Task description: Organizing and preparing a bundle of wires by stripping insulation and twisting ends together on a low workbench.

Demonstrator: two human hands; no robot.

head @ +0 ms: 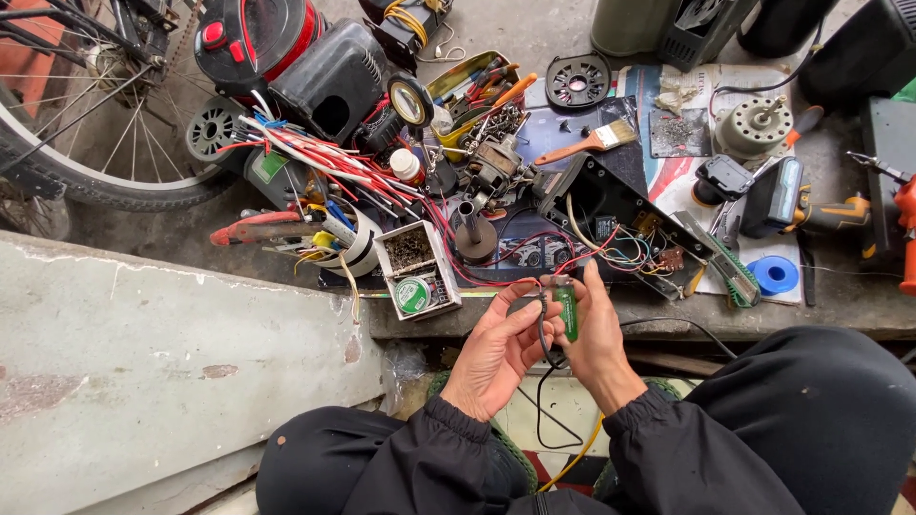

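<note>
Head view: right hand (599, 336) pinching a small green circuit board (569, 311) upright between thumb and fingers, just above the lap; left hand (494, 351) loosely curled, fingertips closed on a thin black wire (543, 329) touching the board's lower edge and trailing down between the knees. Judging by this, work on the board under way and not finished: wire not visibly fixed, black plastic housing (611, 205) lying open on the bench with red, yellow and blue leads spilling out loose. Cannot tell whether any joint on the board is made. Left of the housing, a square grey box (417, 259) of tiny dark screws with a round green tin beside it; a thick bundle of red and white wires (315, 157), glossy and tangled; a flat paintbrush (593, 140) with an orange wooden handle and pale bristles. Rough, stained concrete slab (143, 353) on the left; 1 spoked bicycle wheel (86, 124) beyond.
</note>
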